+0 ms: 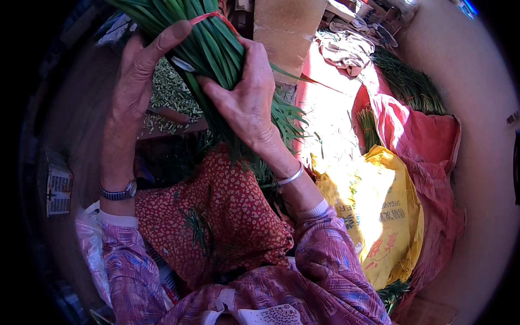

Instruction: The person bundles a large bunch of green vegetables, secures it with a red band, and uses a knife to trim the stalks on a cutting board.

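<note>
A thick bunch of long green garlic chives is held up at the top of the view, with its loose leaf ends hanging down toward my lap. A red tie runs round it near the upper edge. My left hand grips the bunch from the left, its thumb lying along the stems by the tie and its other fingers mostly hidden. From the right, my right hand is wrapped round the bunch just below the tie, thumb across the leaves. A red floral apron with a few leaf scraps covers my lap.
Chopped pale green pieces and a brown handle lie beyond my left forearm. A cardboard box stands ahead. To the right are a yellow sack, red cloth, a tied chive bundle and more chives.
</note>
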The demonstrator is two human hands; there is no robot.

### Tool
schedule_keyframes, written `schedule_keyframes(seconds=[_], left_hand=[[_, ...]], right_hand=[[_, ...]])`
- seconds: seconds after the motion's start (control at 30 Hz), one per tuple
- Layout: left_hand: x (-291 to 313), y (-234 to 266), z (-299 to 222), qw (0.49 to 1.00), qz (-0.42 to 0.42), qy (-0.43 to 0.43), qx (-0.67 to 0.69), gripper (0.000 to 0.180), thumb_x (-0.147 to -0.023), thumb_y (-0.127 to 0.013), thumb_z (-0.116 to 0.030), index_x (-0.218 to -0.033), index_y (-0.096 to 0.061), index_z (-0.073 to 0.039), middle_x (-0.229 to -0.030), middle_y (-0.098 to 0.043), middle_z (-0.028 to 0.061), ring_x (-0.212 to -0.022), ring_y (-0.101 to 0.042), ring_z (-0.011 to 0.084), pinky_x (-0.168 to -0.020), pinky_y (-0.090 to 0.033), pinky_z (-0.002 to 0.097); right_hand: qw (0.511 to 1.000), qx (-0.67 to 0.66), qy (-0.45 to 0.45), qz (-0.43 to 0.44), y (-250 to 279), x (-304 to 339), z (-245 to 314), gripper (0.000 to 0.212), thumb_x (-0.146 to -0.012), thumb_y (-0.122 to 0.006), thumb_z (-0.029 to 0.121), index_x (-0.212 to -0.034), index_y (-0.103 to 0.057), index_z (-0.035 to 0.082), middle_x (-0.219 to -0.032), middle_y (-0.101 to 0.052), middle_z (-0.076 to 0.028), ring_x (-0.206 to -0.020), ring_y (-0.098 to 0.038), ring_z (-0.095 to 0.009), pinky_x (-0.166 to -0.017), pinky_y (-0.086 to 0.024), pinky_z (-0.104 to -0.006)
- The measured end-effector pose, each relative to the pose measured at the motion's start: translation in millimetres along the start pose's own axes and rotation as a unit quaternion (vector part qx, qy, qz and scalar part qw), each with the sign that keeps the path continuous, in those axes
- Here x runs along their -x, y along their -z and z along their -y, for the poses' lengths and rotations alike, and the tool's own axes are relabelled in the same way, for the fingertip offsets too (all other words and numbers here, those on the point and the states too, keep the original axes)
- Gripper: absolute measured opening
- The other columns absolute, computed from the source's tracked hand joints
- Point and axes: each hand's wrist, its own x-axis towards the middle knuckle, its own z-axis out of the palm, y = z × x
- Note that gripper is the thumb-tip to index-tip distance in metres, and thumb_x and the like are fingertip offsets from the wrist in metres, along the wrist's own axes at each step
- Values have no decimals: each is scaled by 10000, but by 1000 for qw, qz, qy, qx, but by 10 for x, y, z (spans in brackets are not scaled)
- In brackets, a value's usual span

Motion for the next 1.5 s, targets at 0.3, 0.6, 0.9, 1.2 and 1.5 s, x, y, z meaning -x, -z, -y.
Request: schedule_keyframes(seconds=[0.3,0.6,0.9,1.2,1.5], left_hand=[[78,1562,-1134,943,-90,-114,-300,609,-738,-806,-197,-1253,-544,-1,-1011,-665,61,-855,-672,161,-786,-559,290],[393,2999,-44,798,81,16,-596,893,-595,-808,-200,-1403,-455,-58,-1220,-651,143,-1123,-629,250,-999,-471,370],[658,2986,1269,851,125,195,-471,935,-557,-797,-205,-1410,-437,-73,-1194,-656,157,-1124,-621,330,-1019,-452,396],[517,2616,1671,761,151,217,-593,1342,-474,-912,-447,-1522,-207,8,-1372,-481,275,-1295,-467,419,-1096,-375,454],[402,2255,1933,740,64,206,-637,945,-476,-896,-371,-1241,-505,24,-1187,-610,220,-1148,-580,377,-965,-472,489]], right_hand=[[908,-112,-17,404,-1369,678,857,857,-807,-765,331,-1457,-307,11,-1190,-511,-242,-1080,-578,-430,-900,-498,-489],[874,249,50,414,-1863,684,-551,382,-827,-701,265,-1105,-532,63,-1008,-615,-173,-954,-639,-359,-721,-537,-482],[854,172,-76,486,-1928,569,-1250,336,-953,-496,284,-1161,-481,20,-1053,-631,-292,-932,-639,-462,-789,-515,-546],[945,-19,-130,298,-1445,694,-638,384,-978,-582,215,-1282,-469,9,-976,-663,-222,-876,-663,-385,-746,-508,-441],[924,75,-110,358,-1300,919,-451,307,-961,-579,164,-1229,-492,46,-934,-661,-235,-787,-648,-450,-631,-501,-518]])
